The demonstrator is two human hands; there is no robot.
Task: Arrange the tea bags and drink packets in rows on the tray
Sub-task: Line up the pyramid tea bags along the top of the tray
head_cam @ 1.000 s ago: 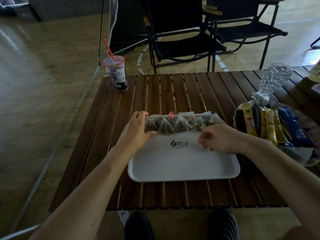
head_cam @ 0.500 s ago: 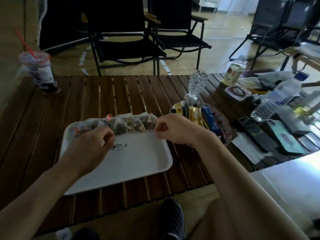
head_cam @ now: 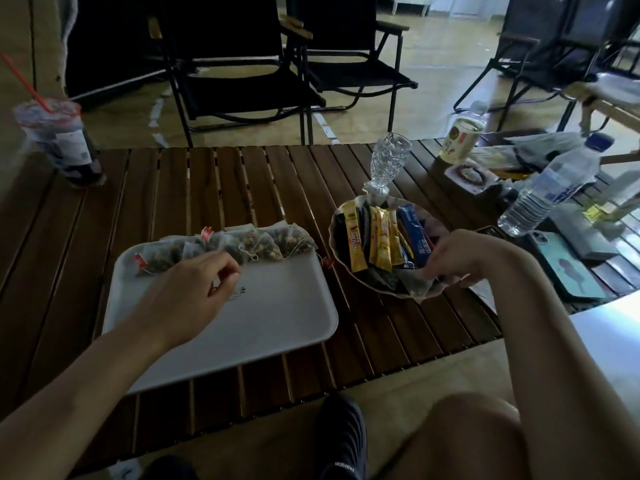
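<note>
One row of tea bags [head_cam: 235, 249] already lines the far edge of your white tray [head_cam: 270, 327], which sits on the slatted wooden worktop [head_cam: 242, 181]. At the far left corner of the worktop stands a plastic cup [head_cam: 60, 140] with a red straw. Your left hand [head_cam: 194, 289] rests over the tray just near of the tea bags, fingers loosely curled with thumb and forefinger close together; you cannot tell from here whether it pinches a string or nothing at all. Right of the tray lies a shallow dish [head_cam: 337, 237] holding the drink packets [head_cam: 379, 239], yellow, black and blue sticks standing side by side. A cut-glass tumbler [head_cam: 384, 161] stands just beyond the dish. Your right hand [head_cam: 464, 256] reaches into the dish's near right side, fingers bent downward and closing on a dark packet at the rim. Farther right are a water bottle [head_cam: 547, 192], a yellow drink bottle [head_cam: 462, 135] and a phone [head_cam: 568, 266].
</note>
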